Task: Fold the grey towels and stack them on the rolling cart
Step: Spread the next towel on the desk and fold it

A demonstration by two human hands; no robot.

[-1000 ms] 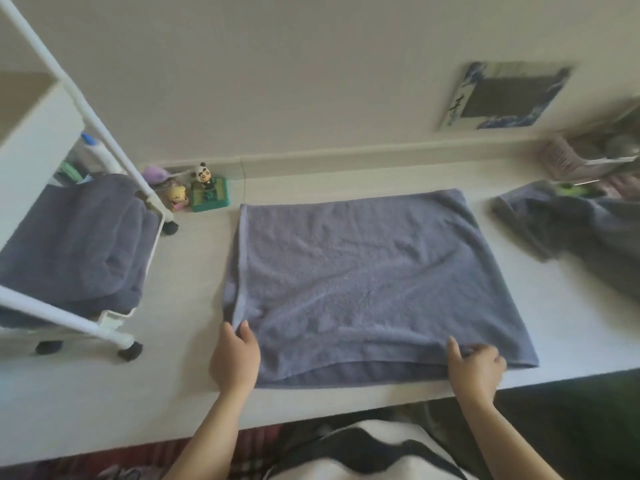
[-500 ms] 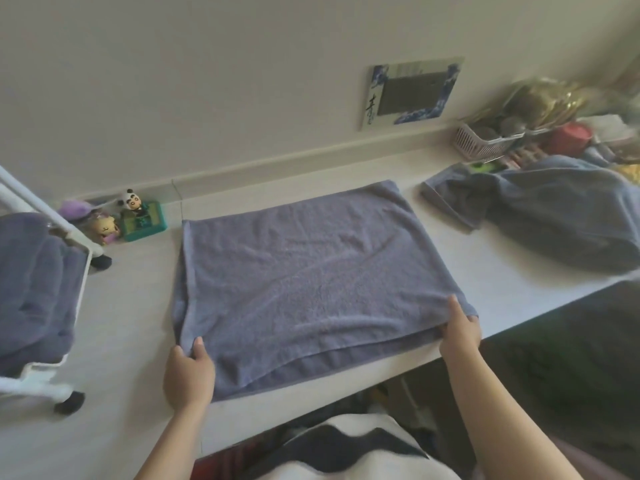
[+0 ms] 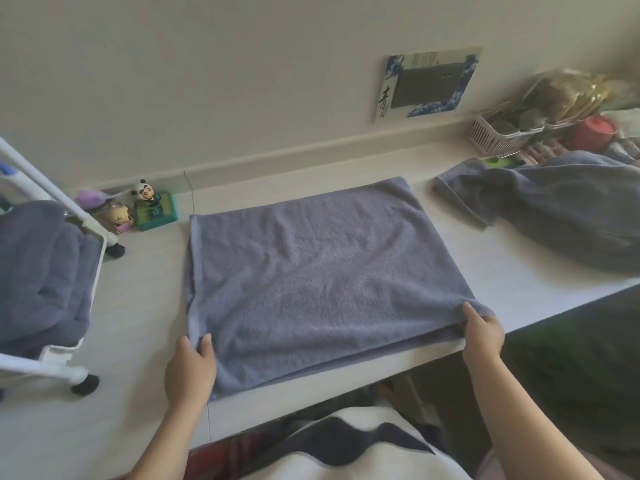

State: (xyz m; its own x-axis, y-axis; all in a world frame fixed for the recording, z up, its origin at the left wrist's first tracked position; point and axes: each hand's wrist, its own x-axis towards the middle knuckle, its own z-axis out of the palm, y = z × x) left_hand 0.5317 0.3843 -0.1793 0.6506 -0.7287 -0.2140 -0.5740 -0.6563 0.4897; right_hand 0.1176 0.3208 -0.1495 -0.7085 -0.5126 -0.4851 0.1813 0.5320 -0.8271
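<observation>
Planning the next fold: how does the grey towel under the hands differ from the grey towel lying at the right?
The flat grey terry towel lies spread, doubled into a neat rectangle; the rumpled grey towel lies bunched and unfolded. The left hand and right hand pinch the flat one's near corners; nothing touches the rumpled one. Both look the same grey terry and lie on the white table.

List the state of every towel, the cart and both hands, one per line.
Spread towel: folded once, flat on the counter, near edge doubled.
Crumpled towel: unfolded, heaped at the right.
Cart: already holds folded grey towels.
Left hand: pinches the towel's near left corner.
Right hand: grips the near right corner.
</observation>
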